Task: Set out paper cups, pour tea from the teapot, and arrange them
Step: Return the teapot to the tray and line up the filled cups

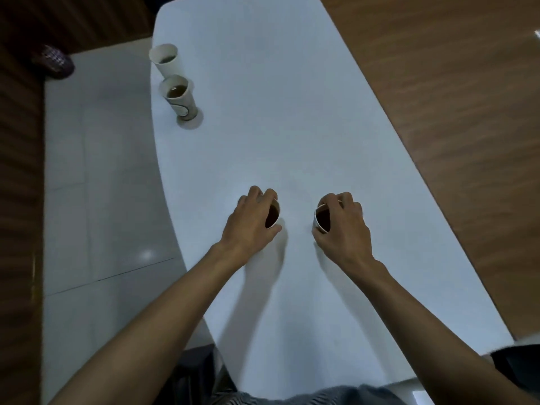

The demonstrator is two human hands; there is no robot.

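Left hand [252, 220] & right hand [342, 226] each grip a white paper cup of dark tea, left cup [273, 215], right cup [321, 219], on pale blue-white tabletop [292, 127].

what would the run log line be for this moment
left hand: gripping filled paper cup | right hand: gripping filled paper cup | two filled cups at table far-left edge

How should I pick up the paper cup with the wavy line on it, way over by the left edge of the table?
Grip the white paper cup with the wavy line around the middle of its side wall, coming in level from the right, the table side. It stands upright with brown tea near the rim, close to the white table's left edge, and another filled white paper cup stands just behind it.
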